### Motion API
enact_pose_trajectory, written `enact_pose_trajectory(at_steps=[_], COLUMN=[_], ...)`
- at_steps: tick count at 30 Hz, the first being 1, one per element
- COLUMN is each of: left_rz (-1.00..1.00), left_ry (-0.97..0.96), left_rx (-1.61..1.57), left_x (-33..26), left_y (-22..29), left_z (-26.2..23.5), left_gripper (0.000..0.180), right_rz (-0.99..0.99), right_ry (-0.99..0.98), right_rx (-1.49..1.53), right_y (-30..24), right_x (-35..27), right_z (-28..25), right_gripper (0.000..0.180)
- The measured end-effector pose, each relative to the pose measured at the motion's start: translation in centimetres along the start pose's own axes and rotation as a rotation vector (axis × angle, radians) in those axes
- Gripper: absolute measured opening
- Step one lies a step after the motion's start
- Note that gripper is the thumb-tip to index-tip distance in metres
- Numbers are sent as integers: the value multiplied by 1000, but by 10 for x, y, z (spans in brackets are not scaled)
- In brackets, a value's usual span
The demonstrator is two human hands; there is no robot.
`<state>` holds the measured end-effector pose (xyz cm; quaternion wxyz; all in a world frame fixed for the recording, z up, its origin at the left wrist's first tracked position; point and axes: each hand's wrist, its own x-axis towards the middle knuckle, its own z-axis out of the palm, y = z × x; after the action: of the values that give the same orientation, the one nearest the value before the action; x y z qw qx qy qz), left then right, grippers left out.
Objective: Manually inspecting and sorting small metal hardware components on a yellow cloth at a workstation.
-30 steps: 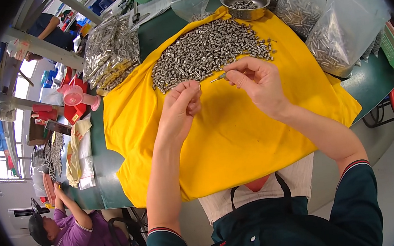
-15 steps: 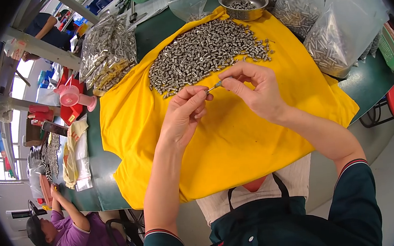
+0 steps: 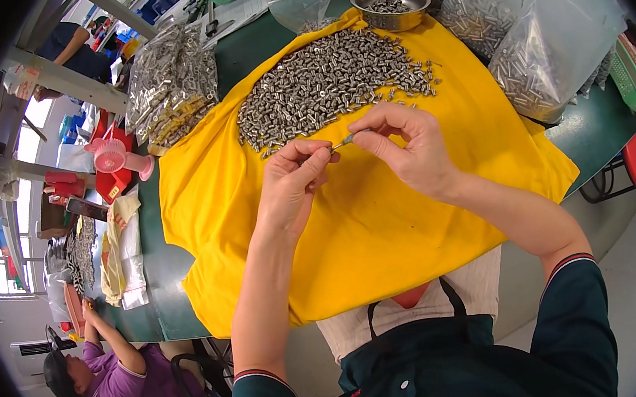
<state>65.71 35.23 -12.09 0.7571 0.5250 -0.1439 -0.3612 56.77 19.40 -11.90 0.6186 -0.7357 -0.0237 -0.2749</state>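
Observation:
My left hand (image 3: 291,182) is closed, thumb and fingertips pinched on a small metal part that they mostly hide. Just right of it my right hand (image 3: 409,147) pinches the grey-green end of a thin pin-like tool (image 3: 345,141). The tool's narrow shaft points to the left fingertips and meets the part there; whether it sits inside cannot be made out. Both hands hover over a yellow cloth (image 3: 367,232) spread on the table. Beyond them lies a wide pile of small metal cylinders (image 3: 322,83).
A steel bowl (image 3: 402,20) with metal pieces stands at the far edge. Bulging clear bags (image 3: 539,66) of parts fill the right; bagged parts (image 3: 173,86) lie left, near a pink fan (image 3: 113,155). A person in purple (image 3: 125,382) sits at lower left.
Both hands stay almost in place, still pinching the part and the tool. The whole view has shifted very slightly.

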Motion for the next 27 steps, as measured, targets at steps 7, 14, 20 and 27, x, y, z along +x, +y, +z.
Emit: enact_pose_trajectory(at_steps=[7,14,20,27], left_rz=[38,-38,-143,-150], left_ry=[46,12,-57,-107], left_rx=[67,-85,-212,-216], left_x=[0,0,0,-1], left_y=[3,3,5,2], left_z=[1,6,6,5], left_gripper=[7,13,12,10], right_rz=[176,34,-185,-239], right_ry=[160,150,79,66], right_rx=[289,152,-45,-71], right_y=[-3,2,-4,-4], right_x=[12,5,4,4], right_z=[-9,-2,-2,0], right_gripper=[8,5,5,7])
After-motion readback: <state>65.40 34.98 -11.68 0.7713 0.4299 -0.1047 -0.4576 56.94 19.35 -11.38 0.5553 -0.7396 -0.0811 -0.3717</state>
